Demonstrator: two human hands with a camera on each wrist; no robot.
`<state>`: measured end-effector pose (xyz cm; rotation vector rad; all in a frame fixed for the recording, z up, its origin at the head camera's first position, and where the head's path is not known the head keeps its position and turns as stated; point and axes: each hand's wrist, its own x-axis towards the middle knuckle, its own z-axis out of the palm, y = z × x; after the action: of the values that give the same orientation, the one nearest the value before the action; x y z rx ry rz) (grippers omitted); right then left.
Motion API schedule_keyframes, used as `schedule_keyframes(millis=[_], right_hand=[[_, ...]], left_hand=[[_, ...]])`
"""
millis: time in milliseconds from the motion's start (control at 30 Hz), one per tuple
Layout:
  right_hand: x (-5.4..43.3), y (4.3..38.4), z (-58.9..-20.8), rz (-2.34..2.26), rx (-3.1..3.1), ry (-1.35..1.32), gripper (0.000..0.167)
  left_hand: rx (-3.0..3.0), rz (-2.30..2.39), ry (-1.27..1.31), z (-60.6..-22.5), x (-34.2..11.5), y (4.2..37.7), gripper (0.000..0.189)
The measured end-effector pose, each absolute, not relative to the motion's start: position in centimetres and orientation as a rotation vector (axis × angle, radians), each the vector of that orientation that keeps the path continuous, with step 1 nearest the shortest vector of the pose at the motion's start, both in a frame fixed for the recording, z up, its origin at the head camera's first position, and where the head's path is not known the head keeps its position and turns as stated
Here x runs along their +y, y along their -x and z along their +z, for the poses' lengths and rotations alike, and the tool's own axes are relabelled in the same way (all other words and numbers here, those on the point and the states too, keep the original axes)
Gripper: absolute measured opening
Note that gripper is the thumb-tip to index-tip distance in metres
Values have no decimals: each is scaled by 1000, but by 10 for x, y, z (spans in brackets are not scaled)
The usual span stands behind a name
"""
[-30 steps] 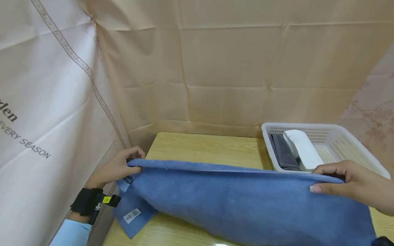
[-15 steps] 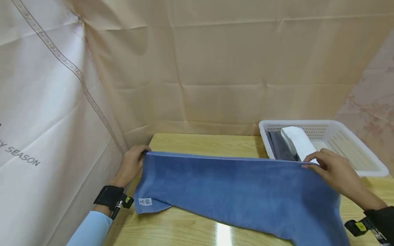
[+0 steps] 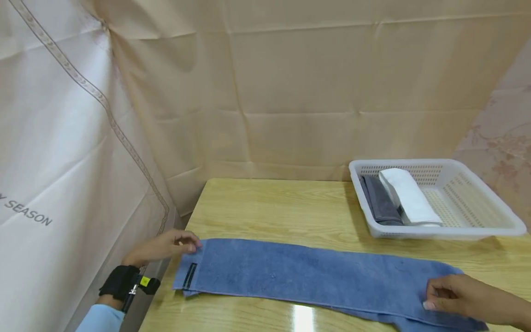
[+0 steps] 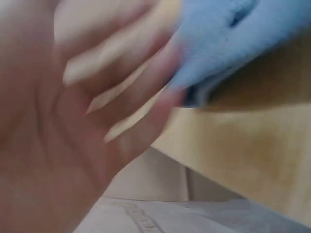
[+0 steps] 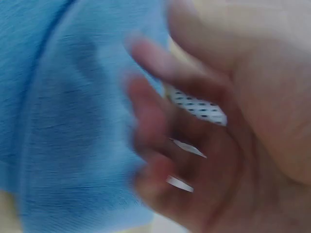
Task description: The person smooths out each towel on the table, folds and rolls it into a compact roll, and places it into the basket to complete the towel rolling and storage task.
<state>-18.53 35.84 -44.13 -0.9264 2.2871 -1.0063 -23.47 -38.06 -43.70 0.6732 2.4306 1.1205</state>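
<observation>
While the folded blue cloth towel [image 3: 298, 274] lies on the pale wood-grain worktop [image 3: 274, 207], its long axis runs left to right between the hands, the left hand [image 3: 168, 246] at its far left corner, the right hand [image 3: 469, 297] over its right end. Both hands' fingers look loosely bent and spread, pinching nothing, though blur in the wrist views leaves contact uncertain. A white perforated plastic basket [image 3: 464, 233] stands beyond the right end, before a beige cloth backdrop [image 3: 290, 83].

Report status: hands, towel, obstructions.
Left hand loose at one end of towel, right hand loose over the other. Towel in long strip on table. Basket beyond, seemingly not blocking.
</observation>
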Motion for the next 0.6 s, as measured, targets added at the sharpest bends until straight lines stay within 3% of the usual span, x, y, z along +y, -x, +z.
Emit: schedule_keyframes(millis=[67, 167, 233, 267, 300, 433, 533, 600], right_hand=[[359, 186, -451, -809, 2643, 891, 9], [362, 190, -464, -445, 3054, 634, 51], [365, 194, -472, -326, 3122, 499, 82], [368, 196, -475, -318, 3105, 444, 88], [370, 198, -476, -337, 3077, 416, 89], [385, 202, -476, -557, 2942, 276, 51], [401, 204, -463, -863, 2691, 81, 44], [412, 205, -452, -1053, 2505, -87, 52]], left_hand=[[2604, 1039, -596, -447, -377, 237, 45], [2765, 919, -510, -461, -370, 242, 54], [2760, 892, -494, -468, -367, 245, 47], [2739, 905, -488, -470, -367, 245, 41], [2713, 943, -483, -473, -366, 246, 36], [2610, 1238, -396, -472, -369, 243, 33], [2526, 1519, -332, -464, -373, 241, 31], [2450, 1682, -322, -456, -376, 239, 26]])
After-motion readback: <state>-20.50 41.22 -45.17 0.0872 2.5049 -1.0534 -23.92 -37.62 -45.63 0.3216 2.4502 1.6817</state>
